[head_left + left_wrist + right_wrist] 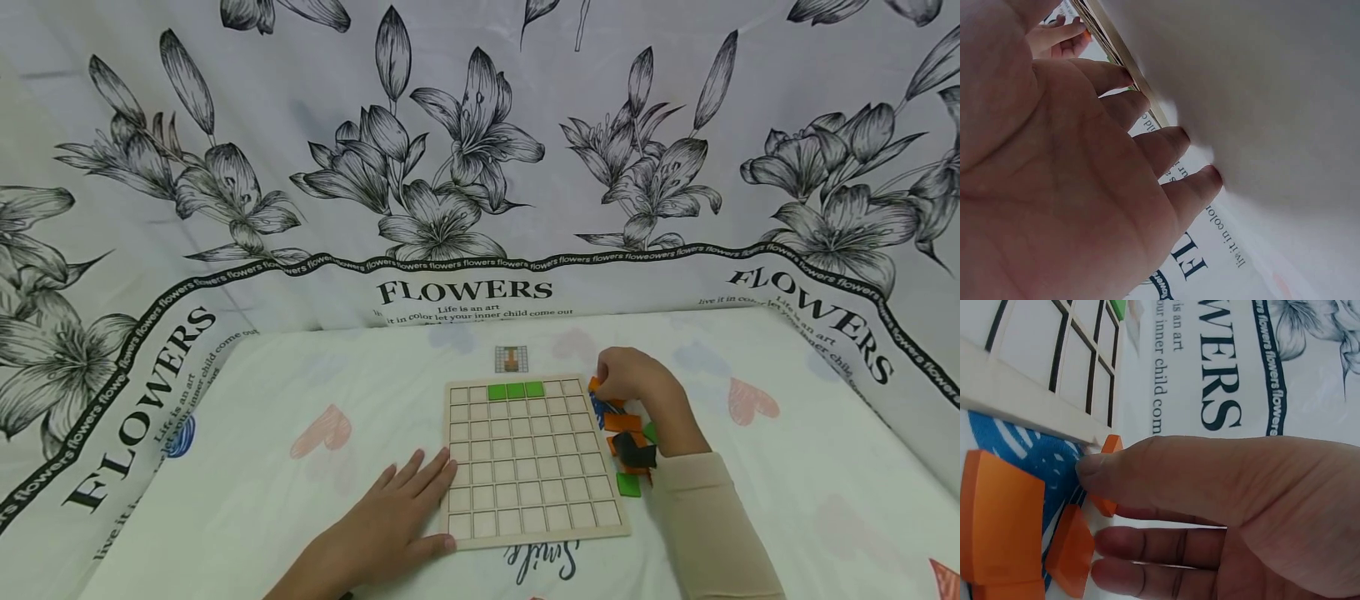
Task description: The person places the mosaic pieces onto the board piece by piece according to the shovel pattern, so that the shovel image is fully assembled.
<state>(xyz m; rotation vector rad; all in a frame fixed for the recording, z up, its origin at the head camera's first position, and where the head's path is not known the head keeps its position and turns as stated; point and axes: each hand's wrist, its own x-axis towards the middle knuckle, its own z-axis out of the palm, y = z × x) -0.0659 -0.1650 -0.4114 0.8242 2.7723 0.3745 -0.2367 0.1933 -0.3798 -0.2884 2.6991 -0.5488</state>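
On heart-printed white cloth (pixel 240 467), steady the gridded board (pixel 532 471) with the left hand (pixel 399 518), spread and unclenched at eight o'clock; lift the orange tile (pixel 1106 505), pinched in the right hand (pixel 637 379) at two o'clock, straight up (minding loose tiles (pixel 622 423) at three o'clock).

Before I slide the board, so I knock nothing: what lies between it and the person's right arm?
In the head view, orange pieces, green pieces and at least one black piece.

backdrop (pixel 480 158): pale, black flower print (pixel 442 218) | 3 FLOWERS headings (pixel 465 291) | tablecloth (pixel 225 450): white, hearts (pixel 752 402)
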